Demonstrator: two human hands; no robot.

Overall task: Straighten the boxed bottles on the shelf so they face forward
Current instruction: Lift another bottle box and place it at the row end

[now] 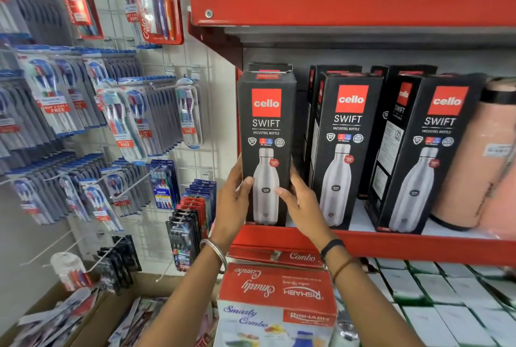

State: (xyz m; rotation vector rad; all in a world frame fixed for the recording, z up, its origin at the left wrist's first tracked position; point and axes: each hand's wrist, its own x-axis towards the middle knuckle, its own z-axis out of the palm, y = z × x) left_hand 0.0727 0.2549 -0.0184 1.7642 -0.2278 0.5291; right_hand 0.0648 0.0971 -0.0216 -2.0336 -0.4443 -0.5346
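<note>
Red shelf (363, 246) | left hand (233, 201), right hand (300, 201) clamped on leftmost box (266, 129) | squaring it; next: angled right box (424, 151)

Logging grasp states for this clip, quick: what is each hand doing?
Left hand: closed on the leftmost boxed bottle, gripping its left side.
Right hand: closed on the same box, right side.

Light: bright, even, from overhead.
Shadows: soft, dark under the upper shelf (351, 3).
Glare: faint sheen on toothbrush packs (122, 123).
Blur: right edge and top soft.
Distortion: wide-angle bending at the borders.
</note>
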